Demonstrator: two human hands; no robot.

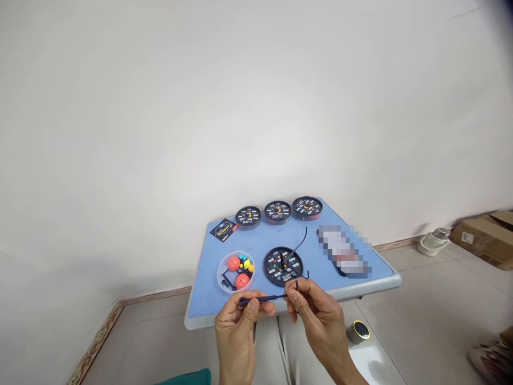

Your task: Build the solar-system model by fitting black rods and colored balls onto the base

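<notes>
Pinching a thin dark-navy plastic rod point(264, 298) between both bare hands, the person holds it just above the near edge of a blue-topped table with a pale grey rim point(192, 321). The rod's long axis lies almost level, running from 9 o'clock to 3 o'clock and rising slightly to the right. A small ring forms its left end, and its right end turns upward.

The left hand point(236, 326) clenches the ringed end between thumb and curled fingers. The right hand point(316, 321) grasps the upturned end between thumb and forefinger, its other fingers loosely bent.

Nearest the right hand, at 12 o'clock, lies a round black printed disc point(283, 266), with a thin dark wire point(300, 240) crossing it and curving upward. At 11 o'clock from the left hand, a round clear plastic dish point(218, 274) holds two orange balls point(234, 263), small yellow and blue beads point(245, 263) and flat black pieces point(228, 280).

Three round black printed tins point(277, 211) stand in a row along the far edge at 12 o'clock. A black printed card point(223, 230) lies at 11 o'clock, and a pixelated, unreadable object point(344, 251) lies at 1 o'clock. Below the table at 4 o'clock, a metallic roll with a yellow rim point(358, 331) sits on the tiled floor.
</notes>
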